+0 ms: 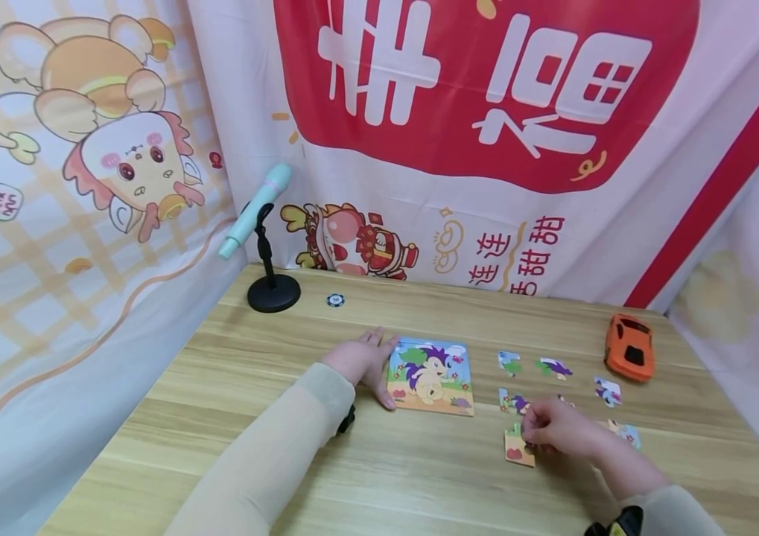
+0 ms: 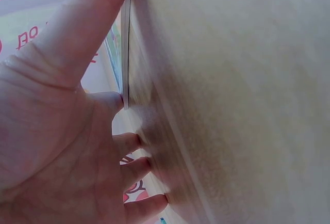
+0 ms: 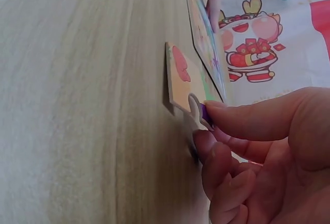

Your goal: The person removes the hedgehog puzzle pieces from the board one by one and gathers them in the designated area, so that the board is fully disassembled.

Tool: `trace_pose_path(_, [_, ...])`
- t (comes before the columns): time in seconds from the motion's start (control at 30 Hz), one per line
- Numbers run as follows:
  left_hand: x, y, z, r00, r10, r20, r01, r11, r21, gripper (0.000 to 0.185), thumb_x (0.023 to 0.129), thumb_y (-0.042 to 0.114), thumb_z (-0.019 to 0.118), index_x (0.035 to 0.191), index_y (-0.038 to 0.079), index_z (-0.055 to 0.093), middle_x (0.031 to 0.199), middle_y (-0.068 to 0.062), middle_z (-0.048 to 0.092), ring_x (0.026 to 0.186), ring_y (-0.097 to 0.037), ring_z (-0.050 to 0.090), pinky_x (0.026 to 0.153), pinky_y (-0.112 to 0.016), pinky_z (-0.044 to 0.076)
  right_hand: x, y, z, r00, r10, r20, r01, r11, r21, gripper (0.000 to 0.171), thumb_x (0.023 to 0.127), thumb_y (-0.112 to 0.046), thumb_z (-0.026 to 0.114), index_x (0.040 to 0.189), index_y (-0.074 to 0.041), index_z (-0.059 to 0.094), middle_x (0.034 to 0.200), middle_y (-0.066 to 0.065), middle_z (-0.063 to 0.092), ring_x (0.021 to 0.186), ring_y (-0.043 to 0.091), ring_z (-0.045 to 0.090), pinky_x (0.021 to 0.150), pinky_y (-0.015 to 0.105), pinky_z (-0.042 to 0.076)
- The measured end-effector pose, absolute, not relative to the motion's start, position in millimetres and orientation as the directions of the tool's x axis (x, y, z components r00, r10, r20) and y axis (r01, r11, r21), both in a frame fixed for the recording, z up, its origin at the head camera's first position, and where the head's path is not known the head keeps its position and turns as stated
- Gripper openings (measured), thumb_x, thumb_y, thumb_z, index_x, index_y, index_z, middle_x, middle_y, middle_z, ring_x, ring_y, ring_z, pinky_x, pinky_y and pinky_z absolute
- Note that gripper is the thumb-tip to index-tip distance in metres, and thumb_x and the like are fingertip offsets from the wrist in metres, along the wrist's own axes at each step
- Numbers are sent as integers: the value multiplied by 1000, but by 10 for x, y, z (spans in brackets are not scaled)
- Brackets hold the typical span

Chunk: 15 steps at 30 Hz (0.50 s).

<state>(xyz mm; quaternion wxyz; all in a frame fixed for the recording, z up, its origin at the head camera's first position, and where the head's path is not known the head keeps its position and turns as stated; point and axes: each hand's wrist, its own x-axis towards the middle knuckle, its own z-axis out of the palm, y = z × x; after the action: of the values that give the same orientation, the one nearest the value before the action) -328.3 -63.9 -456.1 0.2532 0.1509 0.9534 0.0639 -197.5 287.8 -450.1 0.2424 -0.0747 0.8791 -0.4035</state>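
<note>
Puzzle piece (image 1: 518,449) with the red blob on it is pinched at its upper edge by the right hand (image 1: 556,430), thumb on top and the fingers (image 3: 216,154) curled underneath, as the right wrist view shows it. It's lying flat on the wooden table (image 1: 419,484), near the front, just off the lower right corner of the puzzle board (image 1: 430,375) but not touching it. A small pale tab can be seen right at the thumb tip, so a second piece may be in that pinch too; can't be told for sure.

Over on the other side, the board is steadied by the left hand (image 1: 362,361), fingers flat and spread against its left edge, nothing gripped.

Progress-wise: judging by the pictures, it's early days. A hedgehog picture is shown on the board, and whether any pieces are already seated can't be made out. At least five more loose pieces (image 1: 553,367) are scattered to the right of the board, well apart from each other.

Further out, an orange toy car (image 1: 630,347) is parked at the right, and a toy microphone on a stand (image 1: 265,246) at the back left.
</note>
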Motion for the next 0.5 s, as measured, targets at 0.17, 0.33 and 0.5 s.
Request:
trace_pose_path(0.17, [-3341,-637,-4628,-825,324,-464,260,945,199,150,38,72,84,160,33,5,165,-7,-7,149,-32,-2,114,-60,15,-1987,2888,-4536,-883,-301,-361,66,680,-730,10,92,-9,69,91,-2,62,80,7,58,68,23,54,62,34,46])
trace_pose_path(0.33, [-3334,-632,-4618,-825,325,-462,257,944,206,150,38,71,85,160,33,5,165,-7,-6,149,-32,-2,114,-61,16,-2008,2898,-4528,-889,-283,-361,77,683,-727,9,92,-9,69,94,-2,63,81,7,58,70,24,54,62,35,47])
trace_pose_path(0.5, [-3284,-631,-4554,-825,322,-465,256,945,202,150,38,71,84,160,32,6,165,-8,-5,149,-32,-1,115,-60,16,-2068,2834,-4397,-900,-292,-323,50,667,-743,12,93,-13,69,95,-3,62,84,8,58,73,23,53,62,35,47])
